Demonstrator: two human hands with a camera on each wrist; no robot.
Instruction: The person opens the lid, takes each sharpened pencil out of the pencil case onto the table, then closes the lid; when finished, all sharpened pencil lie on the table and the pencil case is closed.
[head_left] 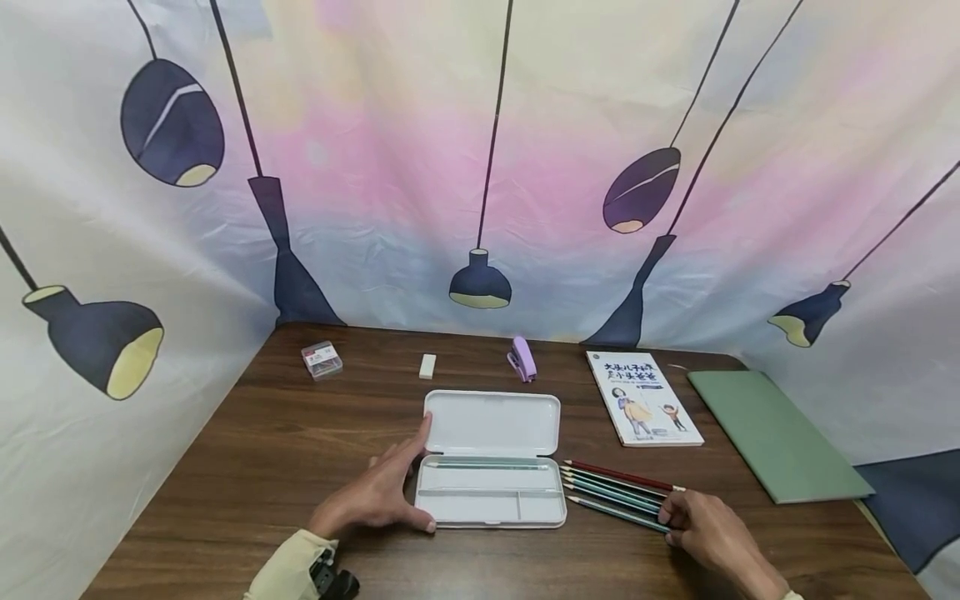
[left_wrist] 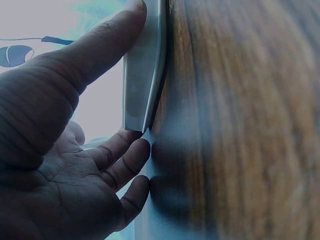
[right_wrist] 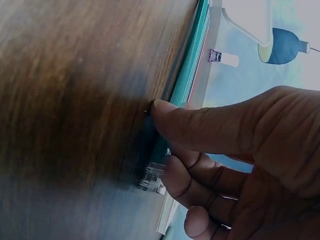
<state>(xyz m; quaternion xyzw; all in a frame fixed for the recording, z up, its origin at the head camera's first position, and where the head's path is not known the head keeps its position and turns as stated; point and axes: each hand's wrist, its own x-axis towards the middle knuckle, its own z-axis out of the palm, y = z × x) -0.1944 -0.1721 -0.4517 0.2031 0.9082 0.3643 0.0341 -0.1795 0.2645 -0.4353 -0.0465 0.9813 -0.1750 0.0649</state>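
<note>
A white pencil case (head_left: 491, 507) lies with its lid (head_left: 492, 422) folded back, and a pale green pencil (head_left: 487, 463) rests in its rear compartment. My left hand (head_left: 384, 490) is spread at the case's left side, thumb along the front edge and index finger up by the lid. In the left wrist view, the thumb and fingertips touch the case (left_wrist: 142, 75). To the right of the case lie several green pencils (head_left: 615, 492) and a dark red pencil (head_left: 622, 475), points toward the case. My right hand (head_left: 705, 529) pinches the nearest green pencil (right_wrist: 187, 70) near its rear end.
Along the back of the wooden table (head_left: 300, 467) are a small clear box (head_left: 322, 361), a white eraser (head_left: 427, 367) and a purple stapler (head_left: 522, 360). A picture-covered book (head_left: 643, 400) and a green folder (head_left: 780, 435) lie on the right. A printed curtain (head_left: 390, 192) hangs behind.
</note>
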